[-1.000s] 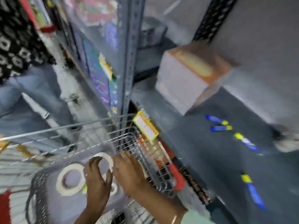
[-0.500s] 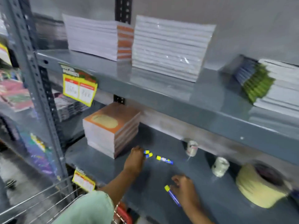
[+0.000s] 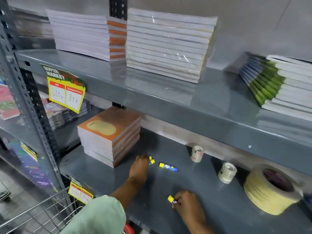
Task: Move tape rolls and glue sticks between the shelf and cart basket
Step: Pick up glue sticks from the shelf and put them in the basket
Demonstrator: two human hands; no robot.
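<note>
On the lower grey shelf [image 3: 104, 176] my left hand [image 3: 139, 168] is closed over two blue glue sticks with yellow caps [image 3: 151, 161] beside a stack of orange notebooks. A third glue stick [image 3: 168, 167] lies loose just right of it. Near the shelf's front, my right hand [image 3: 187, 204] grips another glue stick [image 3: 171, 199], yellow cap poking out left. Two small clear tape rolls [image 3: 197, 153] [image 3: 226, 172] stand further right. A stack of wide cream masking tape rolls [image 3: 268, 190] sits at the far right. The wire cart basket [image 3: 42, 215] shows at bottom left.
The orange notebook stack [image 3: 109, 135] stands left of my left hand. The upper shelf [image 3: 152, 98] overhangs, loaded with white paper stacks [image 3: 167, 46] and green-spined books [image 3: 278, 83]. Yellow price tags [image 3: 65, 92] hang on shelf edges. A perforated steel upright [image 3: 30, 105] stands left.
A second ago both hands were in the cart basket by the tape rolls. They have since reached onto the shelf; in the last half second each has closed on glue sticks.
</note>
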